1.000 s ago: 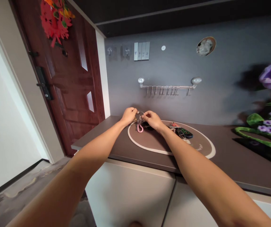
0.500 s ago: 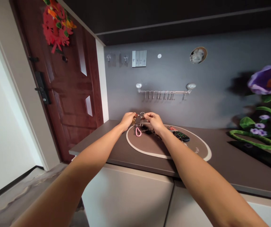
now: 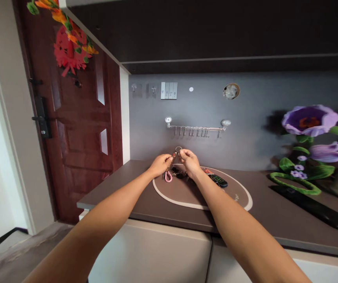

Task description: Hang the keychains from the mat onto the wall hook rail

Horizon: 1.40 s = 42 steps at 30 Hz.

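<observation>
Both hands hold a bunch of keys (image 3: 175,169) just above the brown oval mat (image 3: 186,194) on the counter. My left hand (image 3: 160,164) pinches the left side of the bunch, fingers closed. My right hand (image 3: 189,161) pinches the metal key ring (image 3: 178,149) at the top, fingers closed. A pink carabiner clip (image 3: 168,177) hangs from the bunch near the mat. A dark car key fob (image 3: 217,180) with green marks lies on the mat to the right of my right hand.
A chrome hook rail (image 3: 197,127) is fixed to the grey wall above the hands. A dark red door (image 3: 74,118) stands at the left. Purple artificial flowers (image 3: 310,122) and a black tray (image 3: 313,204) occupy the counter's right side. White cabinet fronts (image 3: 157,251) lie below.
The hands have lifted the key bunch slightly and the ring now shows above the fingers. The view has tilted up, so everything sits lower in the frame.
</observation>
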Available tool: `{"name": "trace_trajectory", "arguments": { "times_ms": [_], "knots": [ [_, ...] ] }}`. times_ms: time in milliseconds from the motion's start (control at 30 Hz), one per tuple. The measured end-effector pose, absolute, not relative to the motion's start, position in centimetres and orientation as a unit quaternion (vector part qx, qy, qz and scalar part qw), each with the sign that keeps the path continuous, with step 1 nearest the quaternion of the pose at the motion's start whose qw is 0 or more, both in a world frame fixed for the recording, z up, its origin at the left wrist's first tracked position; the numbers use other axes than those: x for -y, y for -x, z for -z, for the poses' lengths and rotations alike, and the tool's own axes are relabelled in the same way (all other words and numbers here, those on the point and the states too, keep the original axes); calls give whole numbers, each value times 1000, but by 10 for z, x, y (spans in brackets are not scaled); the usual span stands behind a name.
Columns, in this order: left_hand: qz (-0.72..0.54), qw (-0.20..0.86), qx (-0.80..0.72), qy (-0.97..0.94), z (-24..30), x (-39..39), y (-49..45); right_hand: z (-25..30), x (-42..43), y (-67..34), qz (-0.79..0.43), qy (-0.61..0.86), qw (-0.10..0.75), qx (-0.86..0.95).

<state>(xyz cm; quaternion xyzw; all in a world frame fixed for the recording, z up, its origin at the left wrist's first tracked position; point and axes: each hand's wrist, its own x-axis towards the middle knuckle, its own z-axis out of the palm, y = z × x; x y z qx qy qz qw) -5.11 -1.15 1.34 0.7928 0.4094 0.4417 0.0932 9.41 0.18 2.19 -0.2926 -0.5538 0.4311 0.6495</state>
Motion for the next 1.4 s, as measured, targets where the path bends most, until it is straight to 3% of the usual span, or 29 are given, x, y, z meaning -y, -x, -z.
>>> {"name": "trace_trajectory", "arguments": {
  "times_ms": [133,367,833,1400],
  "knots": [
    [-438,-5,-439,-784,-16,12,54,-24,3,-92,-449,275,649,549],
    [-453,-63,-526,-717,-18,8,62,-35,6,-84,-505,247,662,496],
    [-407,-88,-568,-710,-18,8,63,-90,-38,-53,-494,297,711,403],
    [-383,-89,-579,-714,-18,8,63,-85,-54,-47,-481,351,700,394]
  ]
}}
